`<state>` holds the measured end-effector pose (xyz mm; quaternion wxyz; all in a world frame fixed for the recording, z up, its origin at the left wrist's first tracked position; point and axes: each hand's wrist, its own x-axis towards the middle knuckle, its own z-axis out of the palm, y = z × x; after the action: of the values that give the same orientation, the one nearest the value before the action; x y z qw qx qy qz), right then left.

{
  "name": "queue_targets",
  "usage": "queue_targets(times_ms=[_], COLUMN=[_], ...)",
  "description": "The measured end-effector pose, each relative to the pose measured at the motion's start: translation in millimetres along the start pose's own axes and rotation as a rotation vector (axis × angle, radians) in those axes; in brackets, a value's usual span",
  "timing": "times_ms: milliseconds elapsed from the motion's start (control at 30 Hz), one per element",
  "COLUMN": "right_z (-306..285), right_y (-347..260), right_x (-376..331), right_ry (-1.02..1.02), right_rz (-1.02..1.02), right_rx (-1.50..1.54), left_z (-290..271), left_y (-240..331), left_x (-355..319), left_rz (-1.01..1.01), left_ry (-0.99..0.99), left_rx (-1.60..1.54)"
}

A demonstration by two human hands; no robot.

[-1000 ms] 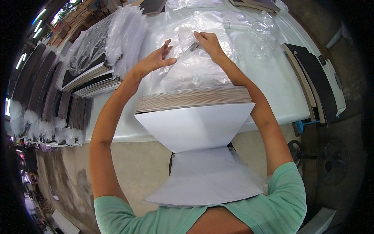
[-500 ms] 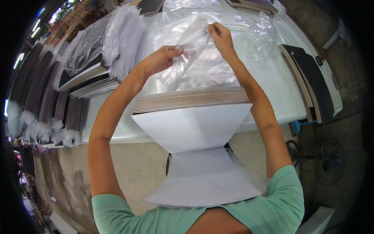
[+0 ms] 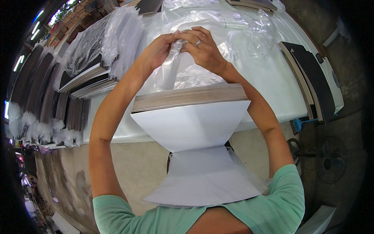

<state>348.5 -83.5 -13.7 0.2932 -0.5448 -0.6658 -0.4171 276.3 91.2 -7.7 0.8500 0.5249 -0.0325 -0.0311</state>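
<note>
Both hands meet over the table at a clear plastic bag point(image 3: 170, 67), whose gathered edge runs up between them. My left hand point(image 3: 160, 48) is closed on this edge with thumb and fingers. My right hand point(image 3: 203, 50), with a ring on one finger, is closed at the same spot, its fingertips against the plastic. Between my forearms a stack of thin boards point(image 3: 191, 96) leans at the table edge, its layered brown edges upward and a white face point(image 3: 191, 123) toward me. Below it, a white sheet in clear plastic point(image 3: 202, 177) rests on my lap.
More clear plastic point(image 3: 202, 76) covers the table point(image 3: 278, 85) beyond the stack. Bagged black boards point(image 3: 91, 80) pile up at the left, beside several upright wrapped stacks point(image 3: 37, 85). Dark boards point(image 3: 311, 78) lie at the right edge. A fan point(image 3: 331, 160) stands on the floor at right.
My right hand has moved left and down to meet my left hand. The plastic stretched between them is now bunched together, and the board stack has shifted slightly.
</note>
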Motion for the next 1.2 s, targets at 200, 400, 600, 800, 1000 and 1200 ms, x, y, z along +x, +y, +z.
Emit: queue_targets(times_ms=[200,400,600,800,1000,1200], right_z=[-4,36,46,-30,-216,-212], right_y=[2,49,99,81,-67,-165], right_x=[-13,-93,-132,-41,71,46], right_ry=[-0.232,-0.725,-0.833,-0.651,-0.586,-0.365], right_rz=[0.057,0.406,0.457,0.684,0.576,0.102], right_rx=[0.062,-0.079,-0.009,0.47,0.657,0.621], left_z=[18,-43,91,206,201,204], left_y=[37,176,115,-29,-35,-47], left_x=[-23,-170,-257,-218,-193,-198], left_rz=[0.238,1.053,1.214,-0.365,-0.218,-0.086], left_ry=[0.349,1.102,0.96,-0.487,-0.151,-0.14], left_rx=[-0.003,1.514,1.168,0.551,-0.239,-0.269])
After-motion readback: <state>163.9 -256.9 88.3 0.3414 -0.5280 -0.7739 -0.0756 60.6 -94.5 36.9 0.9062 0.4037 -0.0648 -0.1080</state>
